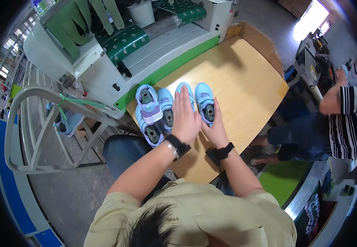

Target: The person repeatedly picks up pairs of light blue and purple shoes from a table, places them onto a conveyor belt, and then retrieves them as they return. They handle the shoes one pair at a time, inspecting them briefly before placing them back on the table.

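Several light blue shoes with dark lasts inside stand together on a wooden board. My left hand [184,119] lies with its fingers stretched out along one blue shoe [190,94], covering much of it. My right hand [216,128] closes round the heel of the rightmost shoe [203,94], whose toe points away from me. Left of my hands is another blue shoe [165,97]. Beside that, a shoe with a lilac heel [150,114] rests partly on top of a lower shoe [154,144].
Beyond the wooden board [244,82] is a machine with a green perforated roller belt [129,43]. A cardboard flap [265,43] edges the board's far right. A grey metal rack [15,123] holding shoes stands left. Another person [345,119] in a striped top is at the right.
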